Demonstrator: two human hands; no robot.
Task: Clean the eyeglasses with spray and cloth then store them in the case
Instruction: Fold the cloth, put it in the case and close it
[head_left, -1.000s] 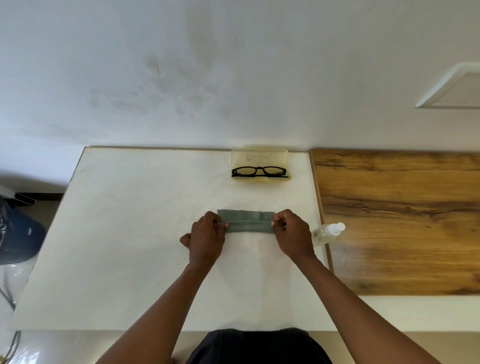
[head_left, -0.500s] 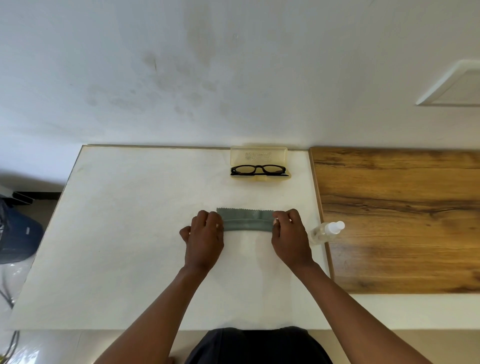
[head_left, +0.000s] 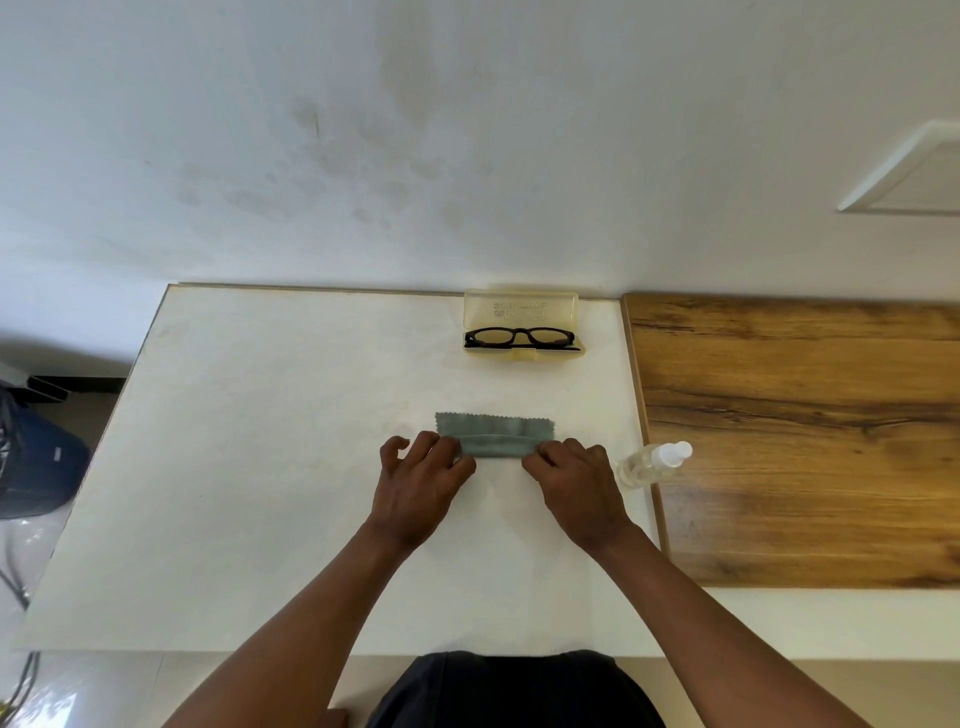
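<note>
Grey cloth (head_left: 493, 439) flat on white table (head_left: 249, 467), folded lengthwise, zigzag far edge showing. L hand (head_left: 421, 480) pinching cloth's left end, fingers curled; R hand (head_left: 576, 486) pinching right end, same. Black glasses (head_left: 519, 338) lying in open yellowish case (head_left: 519, 312) at table's far edge, well apart from cloth. Clear spray bottle (head_left: 652, 462) on its side just right of R hand, at seam w/ wood top (head_left: 805, 441).

Matt grey cloth (head_left: 494, 435) w/ pinked edge, clear plastic case (head_left: 520, 310), glossy black glasses (head_left: 521, 338), wood-grain board (head_left: 800, 436).
</note>
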